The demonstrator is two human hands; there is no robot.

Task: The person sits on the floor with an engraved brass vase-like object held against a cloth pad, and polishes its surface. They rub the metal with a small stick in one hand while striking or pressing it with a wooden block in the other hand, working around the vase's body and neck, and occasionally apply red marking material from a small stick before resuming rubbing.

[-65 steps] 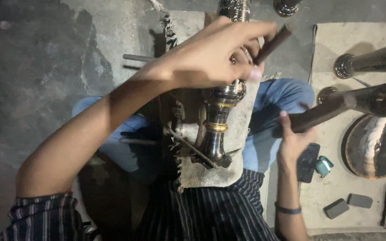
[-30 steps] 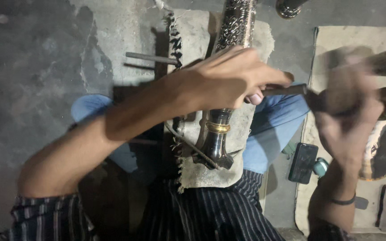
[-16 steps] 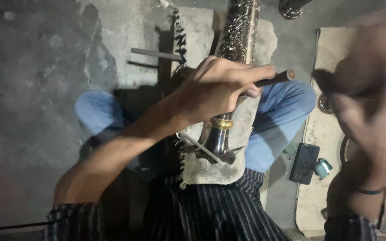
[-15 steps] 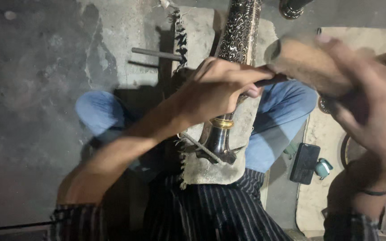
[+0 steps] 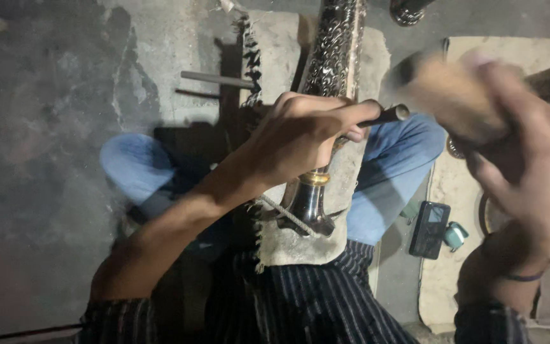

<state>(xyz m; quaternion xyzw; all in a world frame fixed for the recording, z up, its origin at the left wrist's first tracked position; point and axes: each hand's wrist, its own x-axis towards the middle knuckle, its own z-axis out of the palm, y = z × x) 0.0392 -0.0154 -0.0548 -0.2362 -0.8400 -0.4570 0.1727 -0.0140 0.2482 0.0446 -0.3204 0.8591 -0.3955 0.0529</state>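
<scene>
Sitting cross-legged on the concrete floor, the person has a long engraved metal stem laid along a worn cloth pad over the lap, its plain flared foot pointing back toward the striped shirt. The left hand is curled tight around a thin dark punch; only the butt end of the tool pokes out past the knuckles, and the tip, where it meets the stem, is hidden under the fist. The right hand is raised near the camera and badly smeared by motion; it grips a pale wooden mallet, but its outline is too blurred to make out the head's shape or how the fingers wrap it. A thin cord crosses the foot of the stem. The upper end of the stem runs out of the top of the view. Beside the right knee, on a lighter mat, lies a dark phone with a small teal object touching it; I cannot tell what that object is. A grey metal rod rests on the floor just left of the pad. Dark rounded metal pieces near the top edge and behind the right hand are cut off and unclear.
</scene>
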